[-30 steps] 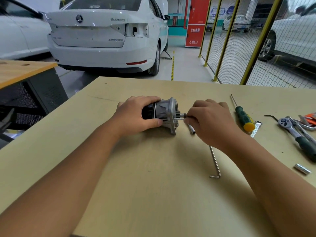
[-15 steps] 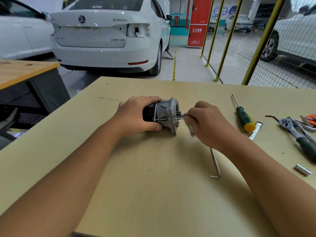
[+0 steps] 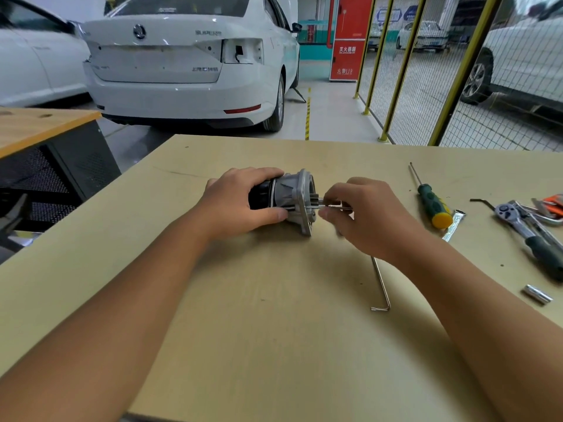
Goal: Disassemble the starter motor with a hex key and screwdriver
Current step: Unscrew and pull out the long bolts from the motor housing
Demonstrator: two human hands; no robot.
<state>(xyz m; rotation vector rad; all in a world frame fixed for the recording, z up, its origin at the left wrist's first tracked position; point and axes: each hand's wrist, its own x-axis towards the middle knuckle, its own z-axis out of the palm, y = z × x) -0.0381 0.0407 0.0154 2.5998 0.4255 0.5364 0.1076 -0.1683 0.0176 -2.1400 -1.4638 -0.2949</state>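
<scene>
1. Light: bright, even, diffuse; source not visible.
2. Shadows: soft, under arms on table point(image 3: 274, 345).
3. Glare: mild sheen on car point(image 3: 182, 71).
4. Blur: right hand point(image 3: 365, 217) fingers smeared.
5. Distortion: wide-angle; fence point(image 3: 457, 71) posts lean at edges.

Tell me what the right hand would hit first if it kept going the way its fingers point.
The right hand points left, pinching a thin bolt. Straight on, its fingertips would likely meet the starter motor at its flanged end, a short way ahead.

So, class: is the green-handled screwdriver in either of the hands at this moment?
No: the screwdriver lies untouched on the table, right of the right hand.
</scene>
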